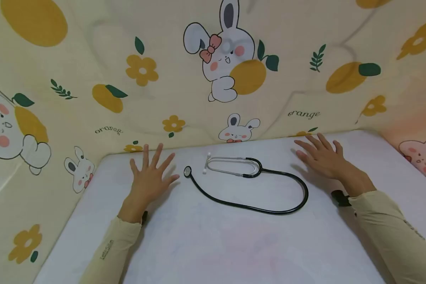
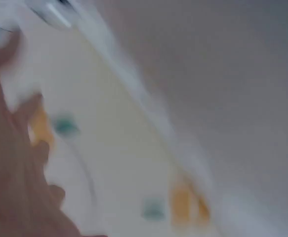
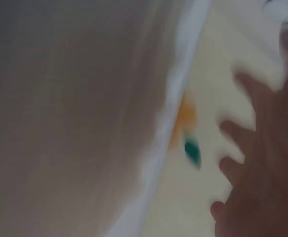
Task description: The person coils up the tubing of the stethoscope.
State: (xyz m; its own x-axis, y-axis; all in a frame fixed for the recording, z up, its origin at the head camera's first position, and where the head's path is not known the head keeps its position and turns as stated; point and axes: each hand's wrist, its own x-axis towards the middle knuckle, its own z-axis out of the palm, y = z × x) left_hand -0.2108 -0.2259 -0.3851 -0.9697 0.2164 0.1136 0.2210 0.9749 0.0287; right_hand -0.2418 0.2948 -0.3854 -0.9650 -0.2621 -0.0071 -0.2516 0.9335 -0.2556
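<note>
A stethoscope [image 1: 255,208] with black tubing and a metal headset lies on the white table, its tube curving round to the right. The round chest piece [image 1: 187,171] is at its left end, close to the thumb of my left hand [image 1: 147,183]. That hand has its fingers spread and holds nothing. To the right of the tubing, my right hand [image 1: 321,157] also has its fingers extended and apart, with nothing in it. Both wrist views are blurred; the left hand [image 2: 15,173] and right hand [image 3: 267,148] appear there against patterned cloth, without the stethoscope's tubing.
The white table [image 1: 213,248] ends at the back against a cream cloth [image 1: 177,39] printed with rabbits, oranges and flowers. The same cloth rises along the left and right sides. Sleeves cover both forearms, and a dark band [image 1: 340,198] sits at the right wrist.
</note>
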